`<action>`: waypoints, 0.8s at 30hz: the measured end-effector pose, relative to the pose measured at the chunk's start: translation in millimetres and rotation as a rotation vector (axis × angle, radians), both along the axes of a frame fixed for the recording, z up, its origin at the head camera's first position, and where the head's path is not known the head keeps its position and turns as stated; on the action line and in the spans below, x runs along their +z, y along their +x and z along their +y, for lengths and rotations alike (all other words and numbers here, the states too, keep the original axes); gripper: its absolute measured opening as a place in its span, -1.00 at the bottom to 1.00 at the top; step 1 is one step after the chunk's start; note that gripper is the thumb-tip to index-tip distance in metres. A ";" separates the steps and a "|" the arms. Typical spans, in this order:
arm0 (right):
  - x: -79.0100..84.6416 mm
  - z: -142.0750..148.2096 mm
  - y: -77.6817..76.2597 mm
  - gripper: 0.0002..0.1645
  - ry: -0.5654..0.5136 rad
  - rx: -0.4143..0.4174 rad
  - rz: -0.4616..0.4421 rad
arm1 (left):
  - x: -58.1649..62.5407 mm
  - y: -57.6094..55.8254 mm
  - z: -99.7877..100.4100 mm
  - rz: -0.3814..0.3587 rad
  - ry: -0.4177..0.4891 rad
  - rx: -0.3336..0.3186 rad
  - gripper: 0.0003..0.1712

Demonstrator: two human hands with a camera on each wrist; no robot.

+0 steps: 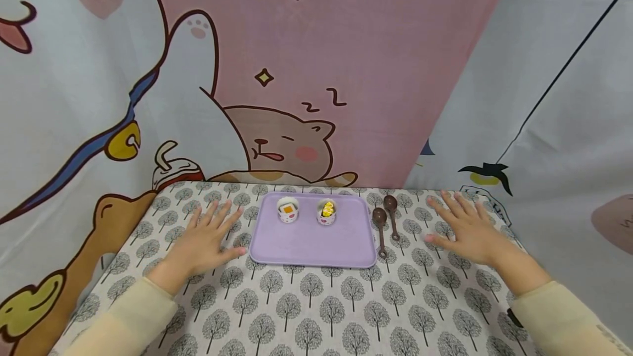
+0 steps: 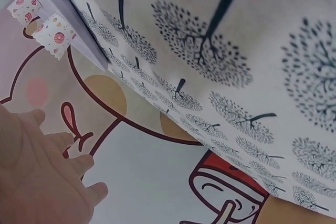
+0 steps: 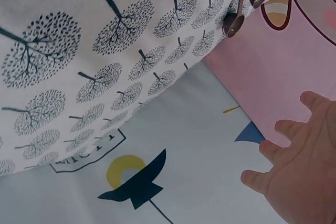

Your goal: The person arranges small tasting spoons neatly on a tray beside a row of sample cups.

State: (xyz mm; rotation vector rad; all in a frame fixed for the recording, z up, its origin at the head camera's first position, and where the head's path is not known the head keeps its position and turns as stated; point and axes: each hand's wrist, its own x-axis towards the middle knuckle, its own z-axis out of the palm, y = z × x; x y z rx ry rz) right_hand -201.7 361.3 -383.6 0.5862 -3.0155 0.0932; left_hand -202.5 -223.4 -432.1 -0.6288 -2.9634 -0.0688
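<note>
A lilac tray [image 1: 306, 246] lies on the patterned tablecloth, between my two hands. Toward its far side stand two small printed paper cups. The left cup [image 1: 288, 216] has a white and orange piece in it; the right cup [image 1: 326, 220] holds something yellow and white. Just right of the tray lie two brown spoons, one [image 1: 379, 224] close to its edge and another [image 1: 390, 210] beyond. My left hand [image 1: 203, 240], fingers spread, is left of the tray and holds nothing. Over the cloth right of the spoons, my right hand [image 1: 470, 232] is spread too, with nothing in it.
The table wears a white cloth [image 1: 311, 312] printed with grey trees. Behind it hangs a pink curtain [image 1: 376, 70] with cartoon animals, and a pale curtain [image 1: 568, 98] runs along the right. Something small and black [image 1: 514, 317] shows beside the right sleeve.
</note>
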 end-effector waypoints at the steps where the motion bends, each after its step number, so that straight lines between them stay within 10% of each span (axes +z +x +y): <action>1: -0.5 -1.1 0.2 0.10 -0.002 0.004 0.002 | -0.5 0.5 0.7 -0.002 0.005 -0.001 0.02; 24: -8.8 -24.7 3.4 0.05 -0.058 0.022 -0.037 | -5.1 2.4 14.7 -0.076 0.059 -0.003 0.00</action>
